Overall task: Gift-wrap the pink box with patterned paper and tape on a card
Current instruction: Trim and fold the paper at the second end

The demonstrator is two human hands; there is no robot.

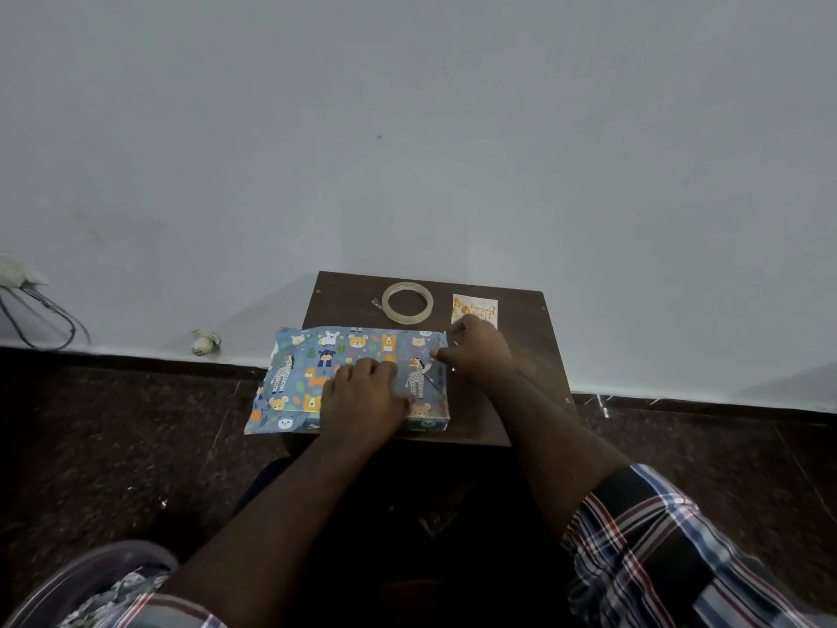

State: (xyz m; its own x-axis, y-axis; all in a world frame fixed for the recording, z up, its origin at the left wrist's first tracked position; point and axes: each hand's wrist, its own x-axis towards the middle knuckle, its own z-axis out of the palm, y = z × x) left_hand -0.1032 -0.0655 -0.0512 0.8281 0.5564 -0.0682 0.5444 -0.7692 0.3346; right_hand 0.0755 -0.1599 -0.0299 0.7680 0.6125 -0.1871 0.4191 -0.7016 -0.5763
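Note:
The box is covered in blue paper with cartoon animals (317, 369) and lies on a small dark wooden table (525, 355); no pink shows. My left hand (362, 396) presses flat on the top of the wrapped box, right of its middle. My right hand (475, 351) is at the box's right end, its fingers pinching the paper fold at the far right corner. The paper at the left end hangs loose past the table's edge. A roll of clear tape (407, 302) lies behind the box. A small white card with gold print (474, 309) lies to the right of the tape.
The table stands against a pale wall. Dark stone floor lies on both sides. A small white object (204, 342) sits at the wall base to the left, and cables (40, 319) hang at the far left. A curved chair edge (90, 577) shows at bottom left.

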